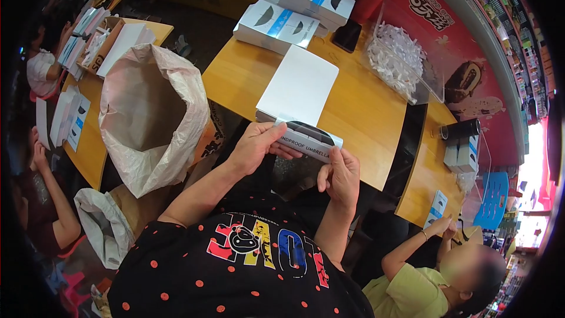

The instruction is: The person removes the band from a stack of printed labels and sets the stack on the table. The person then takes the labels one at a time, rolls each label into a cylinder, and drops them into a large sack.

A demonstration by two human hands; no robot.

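Observation:
Between both hands is a small printed umbrella box, its side lettered "…INDPROOF UMBRELLA". It is held at the near edge of the table, in front of my body. My left hand grips its left end, with the thumb on top and the fingers underneath. At the right corner, my right hand pinches the box with thumb and fingers, the other fingers curled. Just beyond the box lies a stack of white card on the wooden table. Whether the held box contains anything is hidden.
Bundled umbrella boxes sit at the table's back, beside a phone and a clear bin of white pieces. An open woven sack stands left. People work on both sides; a black cylinder is on the right table.

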